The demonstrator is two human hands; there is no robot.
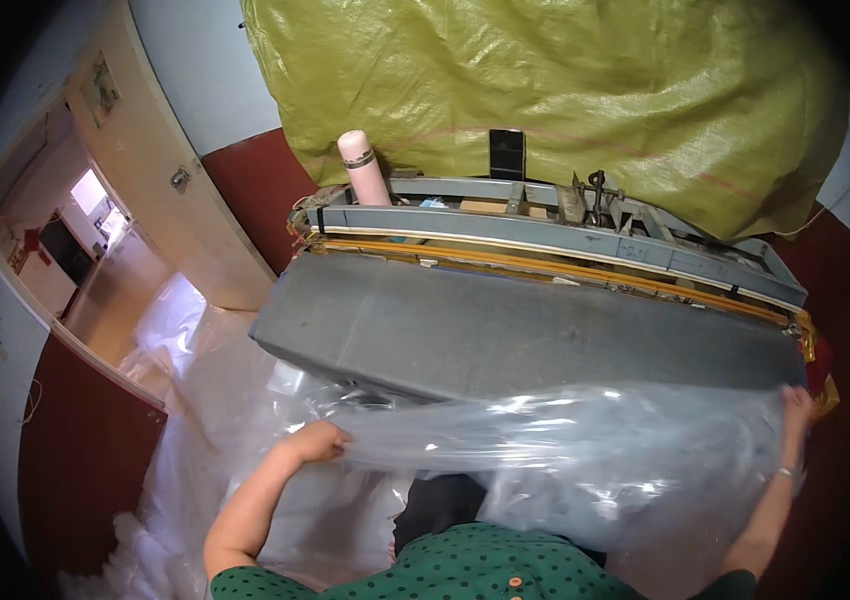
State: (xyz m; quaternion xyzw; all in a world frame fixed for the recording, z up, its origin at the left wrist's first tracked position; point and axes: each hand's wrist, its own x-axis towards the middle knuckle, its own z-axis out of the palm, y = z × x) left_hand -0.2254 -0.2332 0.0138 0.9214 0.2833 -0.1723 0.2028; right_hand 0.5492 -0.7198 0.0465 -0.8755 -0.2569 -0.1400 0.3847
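Observation:
A wide sheet of clear plastic film [565, 430] is stretched between my two hands, in front of a grey padded bench top [505, 315]. My left hand [320, 441] is closed on the film's left end, low and near my body. At the far right, my right hand [797, 405] grips the film's other end beside the bench's right corner. Between the hands the film's upper edge lies along the bench's front edge, and the rest drapes down over my lap. Its folds are shiny and partly blurred.
Behind the bench top runs a grey metal frame [545, 232] with orange strips [545, 272]. On it stand a pink bottle [365, 170] and a phone [508, 155]. A yellow-green tarp [565, 80] hangs behind. More plastic film [215, 400] covers the floor at left, near an open door [165, 150].

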